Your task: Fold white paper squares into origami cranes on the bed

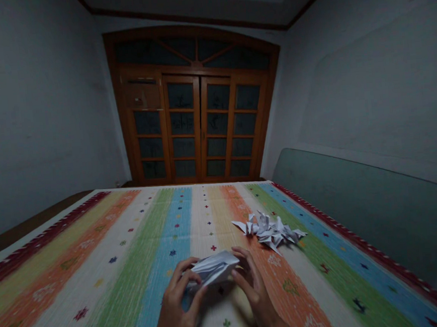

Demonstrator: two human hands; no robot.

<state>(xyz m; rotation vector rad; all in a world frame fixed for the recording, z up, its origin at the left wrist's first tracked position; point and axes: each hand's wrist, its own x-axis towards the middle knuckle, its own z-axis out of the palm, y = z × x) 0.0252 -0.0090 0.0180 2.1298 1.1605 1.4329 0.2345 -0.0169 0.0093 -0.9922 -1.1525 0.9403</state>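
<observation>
Between my two hands, just above the striped tablecloth, is a folded piece of white paper (216,267) with several layered creases. My left hand (180,298) grips its left end, thumb in front and fingers behind. At the right end, my right hand (253,287) holds the paper with the thumb at the near side and the fingers curled round the far side. The paper's underside is mostly hidden. Beyond my right hand lies a pile of folded white paper cranes (271,230), their pointed wings and tails overlapping.
The table wears a colourful striped tablecloth (143,270) with small woven motifs. Past its far edge stand wooden double doors (200,129) with glass panes. A pale green panel (357,198) runs along the right side, against the wall.
</observation>
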